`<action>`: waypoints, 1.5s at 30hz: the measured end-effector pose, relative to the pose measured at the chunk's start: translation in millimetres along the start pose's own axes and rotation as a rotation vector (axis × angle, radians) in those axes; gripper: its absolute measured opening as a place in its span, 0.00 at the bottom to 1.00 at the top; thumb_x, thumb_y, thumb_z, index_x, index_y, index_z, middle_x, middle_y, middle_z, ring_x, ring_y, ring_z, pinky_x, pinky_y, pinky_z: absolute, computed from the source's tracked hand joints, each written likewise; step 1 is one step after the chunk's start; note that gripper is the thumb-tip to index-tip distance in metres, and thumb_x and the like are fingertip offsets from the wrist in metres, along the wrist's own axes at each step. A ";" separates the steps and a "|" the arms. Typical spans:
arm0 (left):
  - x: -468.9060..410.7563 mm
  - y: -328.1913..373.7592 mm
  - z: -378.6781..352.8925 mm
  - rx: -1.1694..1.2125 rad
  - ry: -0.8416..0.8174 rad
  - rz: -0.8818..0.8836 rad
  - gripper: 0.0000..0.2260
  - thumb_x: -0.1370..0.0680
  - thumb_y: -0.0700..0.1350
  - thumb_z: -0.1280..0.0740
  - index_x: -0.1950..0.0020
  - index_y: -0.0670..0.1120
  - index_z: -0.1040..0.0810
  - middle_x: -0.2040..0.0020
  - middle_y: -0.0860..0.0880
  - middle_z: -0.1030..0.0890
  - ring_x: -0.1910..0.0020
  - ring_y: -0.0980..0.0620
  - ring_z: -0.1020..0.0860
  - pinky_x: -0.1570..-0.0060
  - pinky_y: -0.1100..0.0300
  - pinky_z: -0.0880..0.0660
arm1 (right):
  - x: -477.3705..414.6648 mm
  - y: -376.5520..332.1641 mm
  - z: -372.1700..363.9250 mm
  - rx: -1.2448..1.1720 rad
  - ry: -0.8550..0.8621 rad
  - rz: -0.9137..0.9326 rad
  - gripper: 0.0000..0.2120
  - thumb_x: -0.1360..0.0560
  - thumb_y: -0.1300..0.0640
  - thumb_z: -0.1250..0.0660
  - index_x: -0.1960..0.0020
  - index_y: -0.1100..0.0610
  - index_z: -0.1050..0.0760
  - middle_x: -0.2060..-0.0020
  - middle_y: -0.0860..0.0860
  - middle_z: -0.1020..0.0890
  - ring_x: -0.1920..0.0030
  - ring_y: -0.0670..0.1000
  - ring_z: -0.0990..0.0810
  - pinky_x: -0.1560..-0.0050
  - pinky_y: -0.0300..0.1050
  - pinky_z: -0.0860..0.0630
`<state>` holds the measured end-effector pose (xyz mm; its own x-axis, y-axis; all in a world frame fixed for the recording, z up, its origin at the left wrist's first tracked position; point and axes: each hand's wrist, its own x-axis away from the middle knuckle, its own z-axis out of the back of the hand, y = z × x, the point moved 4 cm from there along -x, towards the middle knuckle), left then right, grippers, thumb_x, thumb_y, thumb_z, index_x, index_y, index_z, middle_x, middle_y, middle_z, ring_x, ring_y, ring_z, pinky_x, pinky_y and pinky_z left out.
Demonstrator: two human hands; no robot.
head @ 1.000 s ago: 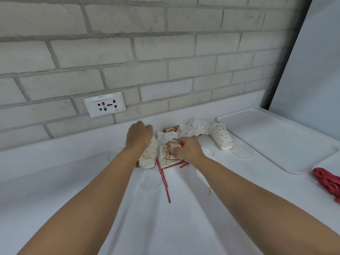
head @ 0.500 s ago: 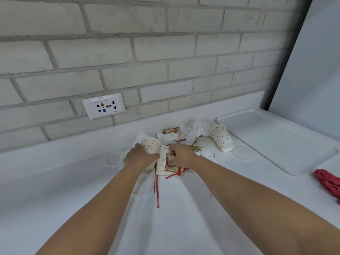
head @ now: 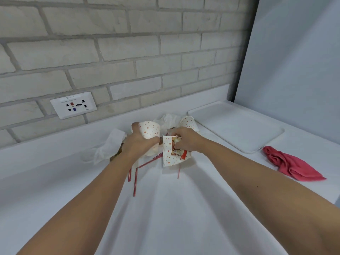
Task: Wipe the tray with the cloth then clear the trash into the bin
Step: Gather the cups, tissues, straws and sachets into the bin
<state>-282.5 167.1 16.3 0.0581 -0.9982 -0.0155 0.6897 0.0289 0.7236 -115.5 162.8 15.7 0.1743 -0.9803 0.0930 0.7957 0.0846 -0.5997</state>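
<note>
A pile of trash lies on the white counter near the wall. My left hand (head: 137,142) grips a white paper cup with red dots (head: 150,131), held on its side. My right hand (head: 185,139) is closed on a dotted paper napkin (head: 170,157) and a red-and-gold wrapper (head: 177,150). A second dotted cup (head: 188,122) lies behind my right hand. Crumpled white tissue (head: 108,147) sits left of my left hand. Red-striped straws (head: 135,181) lie in front of the pile. The white tray (head: 237,126) rests at the right. The red cloth (head: 292,165) lies crumpled beside the tray's near corner.
A brick wall with a white socket plate (head: 73,104) runs behind the counter. A pale panel (head: 294,61) stands at the right, behind the tray. More white tissue (head: 168,118) lies at the back of the pile. No bin is in view.
Both hands drew the trash nearer and closed on it. My left hand lifted the dotted cup onto its side; my right gathered the napkin and wrapper. The view shifted, showing more of the cloth.
</note>
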 end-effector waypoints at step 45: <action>338.4 133.3 -386.0 -0.429 -0.851 -0.367 0.05 0.20 0.47 0.41 0.49 0.46 0.29 0.54 0.48 0.25 0.60 0.51 0.27 0.63 0.59 0.33 | 427.4 425.5 -90.4 -0.376 0.289 -0.739 0.13 0.21 0.58 0.39 0.38 0.60 0.29 0.40 0.55 0.25 0.39 0.56 0.26 0.43 0.46 0.30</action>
<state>107.8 -146.5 -158.9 -0.6260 -0.6505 0.4300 0.7716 -0.4371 0.4621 245.1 -236.3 -271.6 -0.5042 -0.7723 0.3864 0.3942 -0.6039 -0.6928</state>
